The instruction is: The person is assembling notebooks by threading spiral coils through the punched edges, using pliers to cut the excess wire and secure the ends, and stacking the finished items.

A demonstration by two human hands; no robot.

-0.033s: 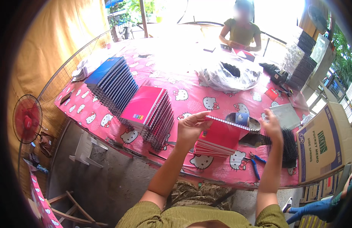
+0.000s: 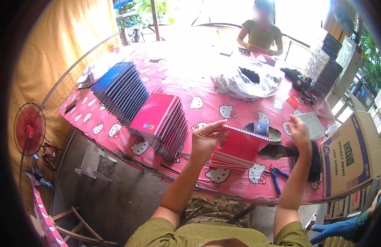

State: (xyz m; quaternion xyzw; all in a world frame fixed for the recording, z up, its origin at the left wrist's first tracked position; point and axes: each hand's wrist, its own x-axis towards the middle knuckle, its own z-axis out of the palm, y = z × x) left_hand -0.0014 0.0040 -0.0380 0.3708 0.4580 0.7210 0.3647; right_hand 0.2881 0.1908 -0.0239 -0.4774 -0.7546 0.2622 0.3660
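My left hand point(image 2: 207, 138) gripped the red notebook point(image 2: 240, 146) above the stack point(image 2: 227, 160); my right hand point(image 2: 299, 131) hovered open beside its coil point(image 2: 250, 132). A loose grip could snag the coil.

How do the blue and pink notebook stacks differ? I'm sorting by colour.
The fanned stack of blue spiral notebooks lies farther along the table; the fanned stack of pink spiral notebooks lies nearer the left hand. The blue stack looks longer. Both lean slanted, with wire-bound edges.
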